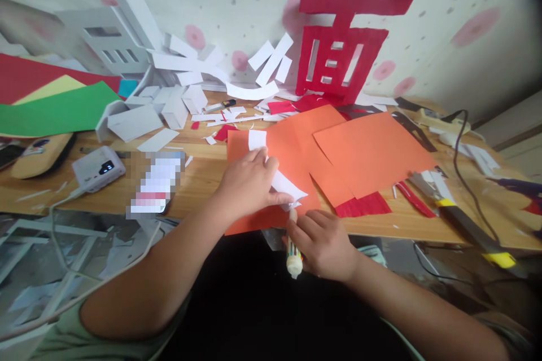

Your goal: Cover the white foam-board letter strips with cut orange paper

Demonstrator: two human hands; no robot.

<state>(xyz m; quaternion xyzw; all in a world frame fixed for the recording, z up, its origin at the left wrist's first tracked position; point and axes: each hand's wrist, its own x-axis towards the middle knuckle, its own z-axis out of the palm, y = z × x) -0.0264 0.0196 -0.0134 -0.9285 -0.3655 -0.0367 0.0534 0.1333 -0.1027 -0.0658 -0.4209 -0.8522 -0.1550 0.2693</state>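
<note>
A curved white paper cutout [279,181] lies on an orange sheet [249,220] near the table's front edge. My left hand [250,179] holds it down, fingers bunched over its middle and thumb at its pointed lower end. In my right hand [322,241] is a multicolour pen [293,259], with its thick white end toward me. The pen's writing tip is hidden by my fingers, close to the cutout's lower end.
More orange sheets [372,152] overlap on the right, beside a black and yellow utility knife [470,231]. A red cardboard character [342,51] leans on the wall. White paper blocks [135,121], a blurred phone [156,183] and a power bank [99,169] occupy the left.
</note>
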